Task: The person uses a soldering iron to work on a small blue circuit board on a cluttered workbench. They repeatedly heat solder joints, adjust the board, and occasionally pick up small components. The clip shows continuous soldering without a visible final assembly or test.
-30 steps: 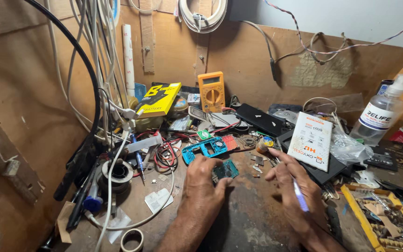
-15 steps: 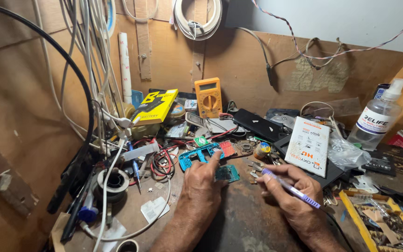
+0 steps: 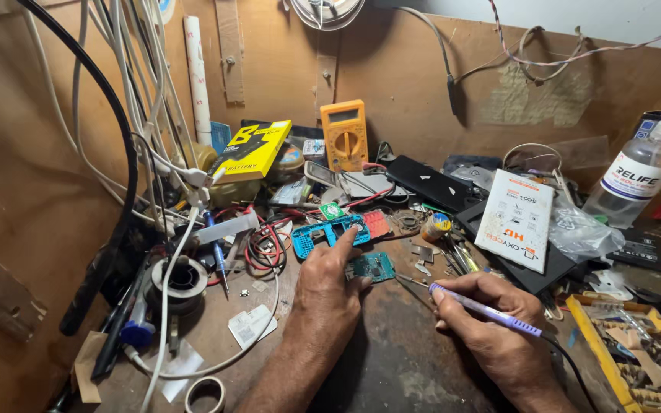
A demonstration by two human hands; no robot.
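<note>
While the left hand (image 3: 329,284) lies flat at frame centre, fingers (image 3: 343,243) loosely spread and unclenched, its fingertips pin the small teal circuit board (image 3: 372,267) to the worn, stained wooden counter (image 3: 392,359). Right hand (image 3: 491,321), lower right, fingers pinched in a pen grip around a slim purple-handled soldering iron (image 3: 483,310); thin metal tip points left at the board edge, contact unclear. Perforated blue plastic frame (image 3: 329,233) just above the board. Boxy orange multimeter (image 3: 344,134) upright at back, clear plastic bottle (image 3: 640,172) far right.
</note>
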